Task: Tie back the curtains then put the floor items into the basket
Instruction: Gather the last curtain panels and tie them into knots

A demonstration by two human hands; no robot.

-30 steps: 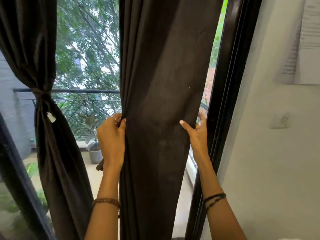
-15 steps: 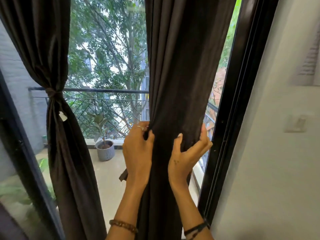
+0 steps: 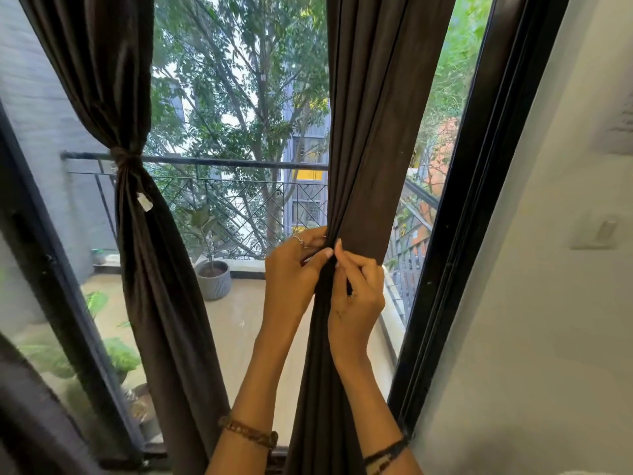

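**Gathering the right curtain at mid-height**

Bunching is what I see at the centre: the dark brown fabric curtain on the right (image 3: 373, 132) hangs from the top of the view and narrows to a tight bundle where both hands meet. My left hand (image 3: 291, 279) wraps the bundle from its left side, fingers curled behind the cloth and thumb pressed across the front; a thin ring sits on one finger. My right hand (image 3: 356, 296) clasps the same bundle from the right, its fingers curled in and its thumb tip touching the left thumb. Below the hands the cloth falls in a narrow column between my forearms.

Left of that curtain, well apart from it, the second dark brown curtain (image 3: 137, 234) is already cinched by a knotted brown tie (image 3: 125, 159). A small white tag (image 3: 145, 202) hangs just below the knot; I cannot read any writing on it.

Between the two curtains, beyond the glass, a ribbed grey plant pot (image 3: 214, 281) stands on the balcony floor before a black metal railing (image 3: 239, 162). Right of the held curtain runs the black window frame (image 3: 455, 217), then a white wall with a pale wall switch (image 3: 596, 233). A blurred paper sheet (image 3: 620, 125) above the switch is unreadable.
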